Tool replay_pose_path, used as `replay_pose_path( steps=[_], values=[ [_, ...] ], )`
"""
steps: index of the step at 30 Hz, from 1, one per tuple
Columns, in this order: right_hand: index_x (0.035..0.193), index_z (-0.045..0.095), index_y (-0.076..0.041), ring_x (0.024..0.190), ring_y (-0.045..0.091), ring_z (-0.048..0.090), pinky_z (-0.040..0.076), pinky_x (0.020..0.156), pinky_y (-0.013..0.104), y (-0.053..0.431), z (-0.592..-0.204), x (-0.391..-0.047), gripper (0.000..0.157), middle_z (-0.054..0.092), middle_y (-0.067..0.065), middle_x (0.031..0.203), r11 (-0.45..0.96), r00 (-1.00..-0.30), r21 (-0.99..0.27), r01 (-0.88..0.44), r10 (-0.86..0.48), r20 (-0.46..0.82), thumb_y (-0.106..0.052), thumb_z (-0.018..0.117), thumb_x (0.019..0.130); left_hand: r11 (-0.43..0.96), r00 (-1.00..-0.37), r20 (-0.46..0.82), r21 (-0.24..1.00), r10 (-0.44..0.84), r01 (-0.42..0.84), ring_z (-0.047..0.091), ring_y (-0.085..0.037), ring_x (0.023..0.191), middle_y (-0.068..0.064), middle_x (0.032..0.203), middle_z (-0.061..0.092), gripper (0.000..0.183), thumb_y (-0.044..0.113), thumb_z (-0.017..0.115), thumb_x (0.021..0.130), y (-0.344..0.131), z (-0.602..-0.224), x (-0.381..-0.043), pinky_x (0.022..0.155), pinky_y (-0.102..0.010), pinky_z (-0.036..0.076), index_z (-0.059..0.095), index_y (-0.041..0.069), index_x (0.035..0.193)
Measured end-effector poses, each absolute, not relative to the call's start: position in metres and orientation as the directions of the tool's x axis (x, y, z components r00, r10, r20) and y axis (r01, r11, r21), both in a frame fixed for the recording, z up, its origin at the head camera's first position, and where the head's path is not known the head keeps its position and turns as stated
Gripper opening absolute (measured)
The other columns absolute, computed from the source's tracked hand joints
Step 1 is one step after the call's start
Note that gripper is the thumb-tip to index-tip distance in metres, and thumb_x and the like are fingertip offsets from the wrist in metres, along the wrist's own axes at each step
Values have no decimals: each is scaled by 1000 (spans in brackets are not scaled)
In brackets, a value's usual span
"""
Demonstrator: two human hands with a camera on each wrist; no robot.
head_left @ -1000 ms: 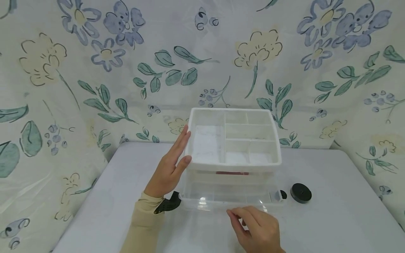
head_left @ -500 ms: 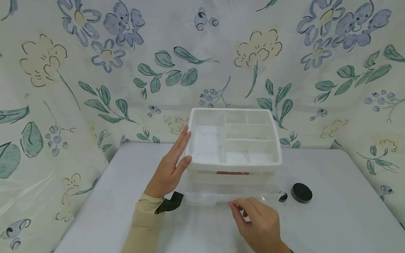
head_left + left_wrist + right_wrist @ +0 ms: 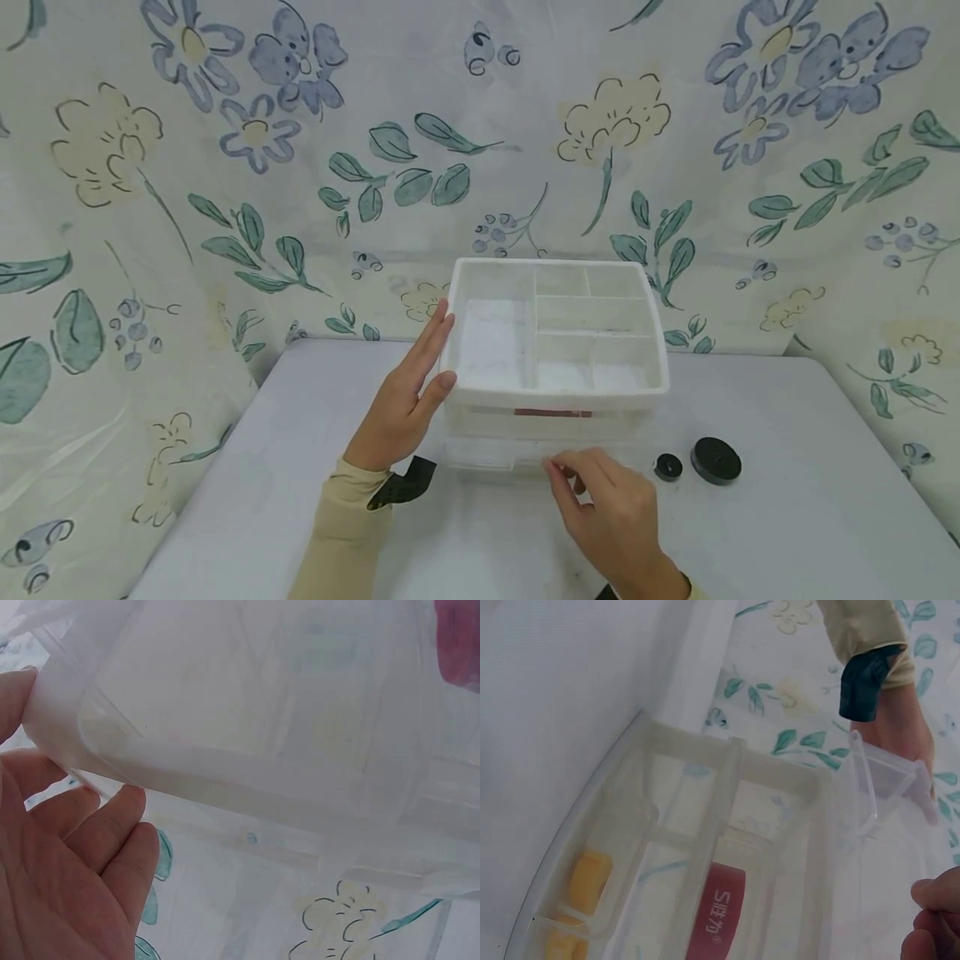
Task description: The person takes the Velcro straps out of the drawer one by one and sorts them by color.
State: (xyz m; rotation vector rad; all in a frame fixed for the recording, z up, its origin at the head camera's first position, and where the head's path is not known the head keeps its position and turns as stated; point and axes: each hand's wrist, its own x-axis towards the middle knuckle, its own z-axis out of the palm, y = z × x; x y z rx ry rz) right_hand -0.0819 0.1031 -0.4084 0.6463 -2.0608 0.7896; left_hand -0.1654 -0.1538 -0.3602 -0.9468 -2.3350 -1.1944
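Observation:
In the head view a white plastic drawer organizer (image 3: 555, 397) stands on the table, its top divided into compartments. Low at its front is a clear drawer (image 3: 480, 457), nearly level with the body. My left hand (image 3: 393, 400) rests against the organizer's left side, fingers extended; the left wrist view shows its fingertips at the translucent wall (image 3: 225, 780). My right hand (image 3: 611, 512) pinches the front lip of the drawer with thumb and forefinger. In the right wrist view, curled fingers (image 3: 937, 915) show at the right edge, beside clear plastic (image 3: 889, 780).
Right of the organizer lie a small black disc (image 3: 668, 467) and a larger black round lid (image 3: 716, 461). The right wrist view shows a red label (image 3: 718, 911) and yellow pieces (image 3: 591, 881) in compartments. Flower-patterned cloth (image 3: 525, 125) hangs behind the table (image 3: 787, 517).
The clear drawer has slid back into the organizer, with my right hand moving away from me along with it. The small black disc has come into full view. My left hand keeps its place.

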Motion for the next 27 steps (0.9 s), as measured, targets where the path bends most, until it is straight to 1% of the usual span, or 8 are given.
replay_pose_path(
  steps=[3,6,7,9,12,15,20,27],
  values=[
    [85,72,-9,54,7,60,46,49,11,103,-408,-85,9,69,-1,73,696,-552,-294,-655,-174,816,-16,77,89,421,-714,574,577,402,701,16,-23,153,-4,169,12,62,35,43,109,-153,-359,-165,122,-38,20,20,13,162],
    [86,72,-9,54,7,60,46,49,11,102,-408,-89,19,68,-1,73,711,-546,-278,-646,-176,819,-5,86,74,424,-714,575,575,400,700,16,-23,153,-5,169,12,62,35,44,109,-153,-358,-165,122,-38,20,20,13,162],
    [86,72,-9,54,7,60,46,49,11,102,-408,-90,21,68,-1,73,715,-548,-277,-642,-176,818,-4,87,72,424,-713,576,573,400,701,16,-23,153,-5,169,12,62,34,44,109,-153,-358,-165,122,-39,20,21,13,162],
    [86,72,-8,54,8,60,46,48,12,102,-408,-92,18,68,0,73,708,-538,-276,-650,-172,826,-5,85,75,424,-713,577,573,398,701,16,-23,153,-6,169,13,62,35,44,109,-153,-359,-165,122,-38,20,21,13,162],
    [86,71,-8,53,10,61,46,47,14,102,-408,-95,9,68,1,73,691,-540,-295,-660,-163,826,-15,76,90,425,-713,578,573,397,701,17,-23,153,-6,169,13,62,35,44,109,-154,-359,-165,122,-38,20,21,12,162],
    [86,71,-7,53,12,61,47,46,15,102,-408,-98,24,68,2,73,678,-535,-305,-669,-154,831,-25,62,100,427,-715,576,573,397,699,17,-23,153,-5,169,13,62,35,44,109,-153,-359,-165,122,-39,21,21,12,162],
    [85,70,-6,52,11,60,46,45,17,102,-408,-103,27,67,2,71,678,-533,-305,-669,-152,832,-26,61,101,433,-716,574,571,396,697,17,-22,153,-2,169,12,62,36,43,109,-154,-360,-166,122,-40,21,21,13,162],
    [86,70,-7,52,11,60,46,44,17,101,-409,-106,10,66,1,71,680,-537,-309,-665,-148,830,-14,72,93,426,-711,577,569,402,703,17,-23,153,-3,169,12,61,33,44,109,-153,-360,-165,122,-37,20,21,11,161]
  ],
)
